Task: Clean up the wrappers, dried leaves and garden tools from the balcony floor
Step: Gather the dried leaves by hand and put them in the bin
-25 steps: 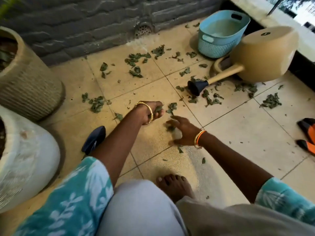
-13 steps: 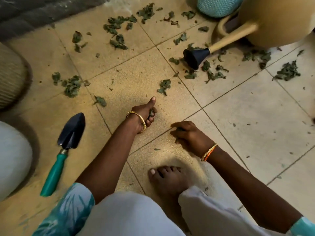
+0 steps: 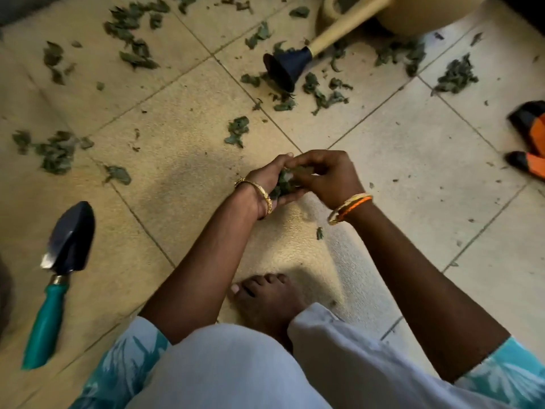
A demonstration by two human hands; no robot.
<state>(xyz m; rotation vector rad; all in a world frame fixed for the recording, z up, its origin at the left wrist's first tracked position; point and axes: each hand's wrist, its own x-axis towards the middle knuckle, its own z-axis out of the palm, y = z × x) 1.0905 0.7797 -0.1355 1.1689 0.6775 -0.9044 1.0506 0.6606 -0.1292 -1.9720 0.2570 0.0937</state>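
Observation:
My left hand (image 3: 267, 187) is cupped palm up just above the tiled floor and holds a clump of dried leaves (image 3: 284, 184). My right hand (image 3: 327, 175) meets it from the right, its fingers curled and pinching leaves at the top of that clump. More dried leaves lie scattered on the floor: one small bunch (image 3: 237, 131) just beyond my hands, a patch at the left (image 3: 56, 152), others at the top left (image 3: 132, 42) and far right (image 3: 455, 73). A trowel (image 3: 59, 276) with a dark blade and teal handle lies at the left.
A beige watering can (image 3: 339, 28) with a dark spout rose lies tipped over at the top, leaves around it. An orange and black tool (image 3: 530, 137) sits at the right edge. My bare foot (image 3: 265, 296) rests on the tile below my hands.
My hands have lifted off the floor and come together. The right hand now brings leaves to the clump in the left palm. The view has tilted further down.

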